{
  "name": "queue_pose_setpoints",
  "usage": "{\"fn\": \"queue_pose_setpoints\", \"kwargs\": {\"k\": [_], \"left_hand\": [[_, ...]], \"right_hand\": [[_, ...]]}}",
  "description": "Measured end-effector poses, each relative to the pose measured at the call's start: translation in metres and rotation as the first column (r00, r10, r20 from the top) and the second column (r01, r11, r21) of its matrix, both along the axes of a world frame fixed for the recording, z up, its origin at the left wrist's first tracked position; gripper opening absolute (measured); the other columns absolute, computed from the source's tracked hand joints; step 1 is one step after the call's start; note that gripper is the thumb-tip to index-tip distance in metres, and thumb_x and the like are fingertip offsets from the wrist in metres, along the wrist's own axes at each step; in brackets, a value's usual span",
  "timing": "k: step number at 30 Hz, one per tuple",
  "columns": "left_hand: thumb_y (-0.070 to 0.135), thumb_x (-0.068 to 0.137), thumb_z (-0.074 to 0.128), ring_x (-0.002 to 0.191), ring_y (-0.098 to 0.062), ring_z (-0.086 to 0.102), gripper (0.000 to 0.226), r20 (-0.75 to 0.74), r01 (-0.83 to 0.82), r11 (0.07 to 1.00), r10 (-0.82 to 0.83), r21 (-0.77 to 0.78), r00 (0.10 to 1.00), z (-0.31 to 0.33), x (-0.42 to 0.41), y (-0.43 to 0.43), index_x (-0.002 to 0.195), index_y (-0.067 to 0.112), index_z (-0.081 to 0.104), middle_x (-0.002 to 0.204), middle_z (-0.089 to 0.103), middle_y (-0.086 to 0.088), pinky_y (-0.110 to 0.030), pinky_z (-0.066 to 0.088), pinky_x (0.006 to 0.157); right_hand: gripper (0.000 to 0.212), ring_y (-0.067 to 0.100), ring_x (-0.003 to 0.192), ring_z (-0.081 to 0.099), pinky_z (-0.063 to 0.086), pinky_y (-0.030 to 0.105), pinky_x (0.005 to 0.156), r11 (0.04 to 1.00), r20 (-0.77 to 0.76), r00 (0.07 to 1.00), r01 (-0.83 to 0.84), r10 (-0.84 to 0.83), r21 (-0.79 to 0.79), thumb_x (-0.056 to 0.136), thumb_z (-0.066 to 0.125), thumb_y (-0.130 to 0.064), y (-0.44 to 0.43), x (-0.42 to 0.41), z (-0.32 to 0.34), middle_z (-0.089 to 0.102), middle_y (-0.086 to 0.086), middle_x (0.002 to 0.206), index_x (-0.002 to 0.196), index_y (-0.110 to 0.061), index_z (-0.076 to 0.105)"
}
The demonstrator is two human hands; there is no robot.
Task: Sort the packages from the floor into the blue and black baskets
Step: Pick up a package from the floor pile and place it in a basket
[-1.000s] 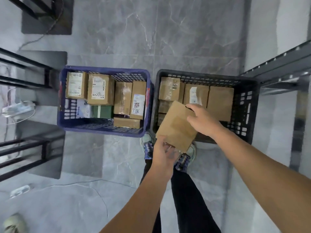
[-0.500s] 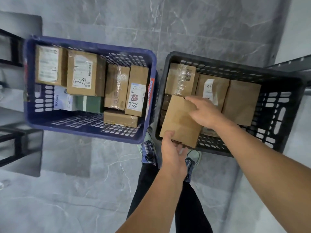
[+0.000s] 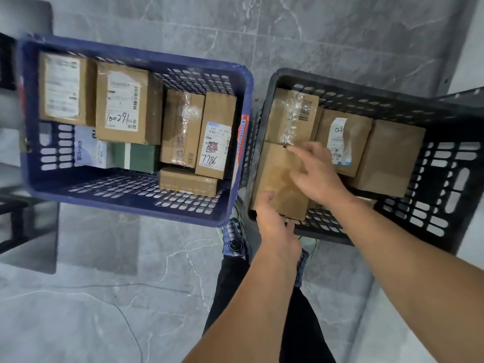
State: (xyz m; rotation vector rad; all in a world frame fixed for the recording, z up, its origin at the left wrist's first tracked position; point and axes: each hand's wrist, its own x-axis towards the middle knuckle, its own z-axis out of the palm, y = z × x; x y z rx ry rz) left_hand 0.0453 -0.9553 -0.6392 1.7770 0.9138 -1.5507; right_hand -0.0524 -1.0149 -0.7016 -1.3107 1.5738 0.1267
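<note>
Here the plain box (image 3: 275,169) sits in the lower left corner of the black basket (image 3: 450,184), right of centre in the frame. The left hand (image 3: 277,231) has its grip closed on the box's near edge, thumb on top. The right hand (image 3: 318,174) rests straight-fingered on it, grip open. If the box is released before it settles, it could catch the rim and tip out onto the floor (image 3: 104,297).

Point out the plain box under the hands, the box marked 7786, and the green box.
plain box (image 3: 276,174), head view, top face.
box marked 7786 (image 3: 216,136), head view, white label.
green box (image 3: 142,158), head view, top face.
</note>
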Motion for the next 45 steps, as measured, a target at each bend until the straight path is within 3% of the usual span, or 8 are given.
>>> {"fn": "queue_pose_setpoints", "kwargs": {"k": [5,10,17,22,28,34,38,45], "left_hand": [[0.029,0.097,0.059,0.086,-0.016,0.053,0.028,0.012,0.126,0.991,-0.126,0.036,0.992,-0.002,-0.006,-0.011,0.122,0.016,0.059,0.100,0.061,-0.004,-0.028,0.039,0.066],[0.024,0.100,0.057,0.080,-0.018,0.051,0.010,0.004,0.133,0.988,-0.134,0.080,0.991,-0.003,-0.005,-0.019,0.105,0.016,0.059,0.093,0.059,-0.004,-0.029,0.041,0.066],[0.023,0.101,0.055,0.083,-0.013,0.051,0.010,-0.049,0.202,0.979,-0.201,0.027,0.978,-0.005,0.000,-0.015,0.098,0.017,0.061,0.098,0.061,-0.003,-0.030,0.045,0.083],[0.022,0.098,0.052,0.091,-0.019,0.062,0.020,-0.015,0.232,0.971,-0.233,-0.055,0.972,-0.014,0.000,-0.023,0.108,0.015,0.067,0.104,0.069,-0.006,-0.036,0.046,0.088],[0.025,0.103,0.052,0.084,-0.014,0.062,0.015,0.039,0.316,0.945,-0.314,-0.083,0.949,-0.026,0.007,-0.024,0.103,0.019,0.065,0.094,0.069,-0.001,-0.028,0.045,0.071],[0.027,0.102,0.052,0.116,-0.017,0.062,0.023,0.031,0.348,0.928,-0.347,-0.132,0.937,-0.029,0.020,-0.018,0.118,0.021,0.067,0.119,0.070,0.000,-0.041,0.046,0.107],[0.031,0.106,0.049,0.135,-0.015,0.049,0.015,0.040,0.461,0.862,-0.464,-0.210,0.885,0.001,0.023,-0.018,0.117,0.028,0.058,0.128,0.053,0.009,-0.042,0.041,0.111],[0.046,0.105,0.051,0.128,-0.004,0.053,0.042,0.246,0.665,0.635,-0.624,-0.393,0.742,0.116,0.022,-0.035,0.144,0.033,0.051,0.143,0.055,0.012,-0.042,0.040,0.117]], "right_hand": [[0.042,0.017,0.131,0.038,0.038,0.032,0.114,0.905,0.004,0.905,0.425,-0.425,-0.022,0.095,0.063,-0.008,0.022,-0.005,-0.010,0.028,-0.003,0.134,0.136,-0.017,0.056],[0.026,0.023,0.112,0.065,0.054,0.036,0.093,0.631,0.084,0.627,0.754,-0.774,0.184,0.095,0.057,-0.006,0.038,-0.006,-0.020,0.066,0.006,0.124,0.104,-0.024,0.072],[0.046,0.021,0.138,0.053,0.046,0.049,0.116,0.584,0.123,0.578,0.750,-0.807,0.310,0.077,0.057,-0.022,0.048,-0.013,-0.023,0.052,-0.002,0.155,0.120,-0.030,0.074],[0.058,0.019,0.143,0.049,0.041,0.048,0.120,0.557,0.171,0.533,0.754,-0.829,0.348,0.083,0.056,-0.005,0.056,-0.008,-0.023,0.044,-0.009,0.161,0.138,-0.022,0.066],[0.054,0.013,0.145,0.043,0.039,0.031,0.113,0.568,0.180,0.544,0.728,-0.819,0.383,0.095,0.050,0.006,0.054,-0.009,-0.025,0.036,-0.012,0.164,0.145,-0.012,0.059],[0.045,0.017,0.145,0.046,0.039,0.042,0.121,0.569,0.199,0.537,0.724,-0.820,0.390,0.091,0.058,-0.006,0.052,-0.018,-0.015,0.046,-0.004,0.161,0.127,-0.028,0.073],[0.041,0.011,0.125,0.059,0.046,0.029,0.106,0.572,0.232,0.523,0.740,-0.820,0.353,0.100,0.054,-0.008,0.049,-0.025,0.013,0.064,-0.002,0.137,0.133,-0.028,0.068],[0.051,0.003,0.136,0.045,0.033,0.037,0.122,0.616,0.395,0.510,0.760,-0.764,0.208,0.105,0.054,-0.021,0.037,-0.038,0.127,0.044,-0.011,0.158,0.156,-0.025,0.047]]}}
